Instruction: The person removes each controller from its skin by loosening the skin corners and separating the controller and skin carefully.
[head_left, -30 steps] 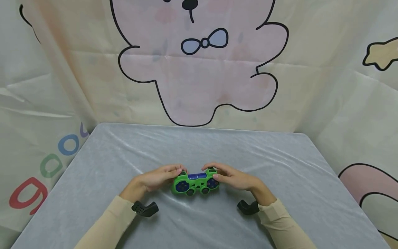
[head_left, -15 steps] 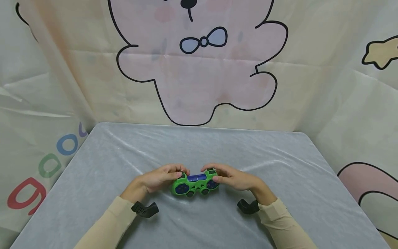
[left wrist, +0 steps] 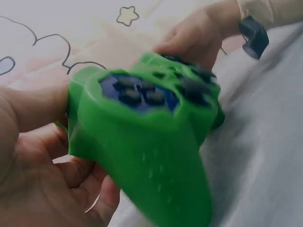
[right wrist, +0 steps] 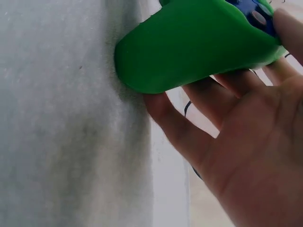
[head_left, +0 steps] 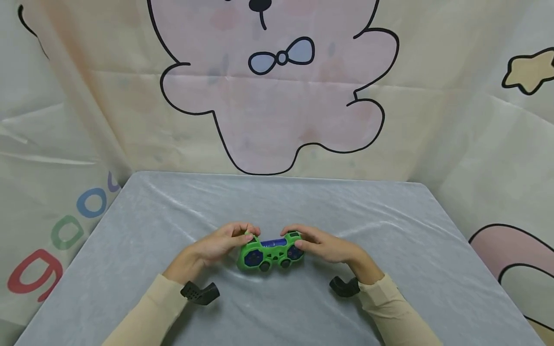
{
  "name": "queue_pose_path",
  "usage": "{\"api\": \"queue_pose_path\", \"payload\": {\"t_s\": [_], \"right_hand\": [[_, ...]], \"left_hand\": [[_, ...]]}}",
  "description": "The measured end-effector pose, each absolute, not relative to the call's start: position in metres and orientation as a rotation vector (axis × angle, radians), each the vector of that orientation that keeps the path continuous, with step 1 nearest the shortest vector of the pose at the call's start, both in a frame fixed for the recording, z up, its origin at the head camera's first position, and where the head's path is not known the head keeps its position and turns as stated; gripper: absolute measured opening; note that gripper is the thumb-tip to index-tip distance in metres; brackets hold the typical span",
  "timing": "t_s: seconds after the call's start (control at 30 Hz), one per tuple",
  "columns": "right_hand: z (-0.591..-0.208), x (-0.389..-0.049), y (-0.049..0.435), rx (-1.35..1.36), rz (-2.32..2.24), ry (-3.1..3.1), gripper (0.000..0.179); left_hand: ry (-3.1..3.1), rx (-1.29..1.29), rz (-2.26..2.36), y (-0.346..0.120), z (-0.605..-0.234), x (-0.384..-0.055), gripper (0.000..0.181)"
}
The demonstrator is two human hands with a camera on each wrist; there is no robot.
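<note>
A blue game controller [head_left: 274, 243] in a green rubbery sleeve [head_left: 245, 261] is held between both hands over the grey cloth. Its black thumbsticks face the wearer in the head view. My left hand [head_left: 216, 246] grips the upper left corner, thumb on top and fingers behind. In the left wrist view, the sleeve's edge [left wrist: 75, 142] stands out at that corner beside the fingers, near the dark face buttons [left wrist: 137, 92]. My right hand [head_left: 326, 246] holds the other end, thumb on the front. In the right wrist view its fingers [right wrist: 203, 101] support the green grip from below.
Grey velvety cloth [head_left: 182, 202] covers the table, with its far edge against a printed curtain [head_left: 277, 110]. A black wrist device [head_left: 200, 293] sits on the left wrist and another device [head_left: 345, 287] on the right.
The left fingers have lifted slightly and shifted a little left at the controller's upper corner. The right hand keeps its hold almost unmoved. The head view has drifted slightly.
</note>
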State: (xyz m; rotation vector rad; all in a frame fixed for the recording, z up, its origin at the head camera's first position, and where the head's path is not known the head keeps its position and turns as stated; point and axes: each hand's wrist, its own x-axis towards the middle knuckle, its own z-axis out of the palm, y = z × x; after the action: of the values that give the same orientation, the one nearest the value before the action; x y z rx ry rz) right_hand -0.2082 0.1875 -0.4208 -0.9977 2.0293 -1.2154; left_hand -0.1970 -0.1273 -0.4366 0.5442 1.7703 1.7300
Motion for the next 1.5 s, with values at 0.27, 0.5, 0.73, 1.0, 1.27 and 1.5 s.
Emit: {"api": "queue_pose_path", "payload": {"t_s": [0.27, 0.5, 0.73, 1.0, 1.27, 1.5], "right_hand": [[-0.420, -0.209, 0.187, -1.015, -1.215, 2.083, 0.041], [-0.421, -0.210, 0.187, -1.027, -1.221, 2.084, 0.040], [-0.424, -0.210, 0.188, -1.007, -1.228, 2.110, 0.041], [-0.425, -0.211, 0.188, -1.018, -1.240, 2.132, 0.039], [-0.425, -0.211, 0.187, -1.010, -1.263, 2.123, 0.039], [-0.425, -0.211, 0.186, -0.997, -1.277, 2.131, 0.040]], "left_hand": [[1.906, 0.615, 1.617, -0.125, -0.424, -0.196, 0.029], [2.056, 0.827, 1.658, -0.125, -0.425, -0.194, 0.034], [2.216, 0.864, 1.715, -0.123, -0.429, -0.193, 0.043], [2.445, 0.870, 1.594, -0.125, -0.431, -0.192, 0.039], [2.606, 0.872, 1.392, -0.127, -0.424, -0.188, 0.034], [2.526, 0.842, 1.433, -0.129, -0.422, -0.188, 0.032]]}}
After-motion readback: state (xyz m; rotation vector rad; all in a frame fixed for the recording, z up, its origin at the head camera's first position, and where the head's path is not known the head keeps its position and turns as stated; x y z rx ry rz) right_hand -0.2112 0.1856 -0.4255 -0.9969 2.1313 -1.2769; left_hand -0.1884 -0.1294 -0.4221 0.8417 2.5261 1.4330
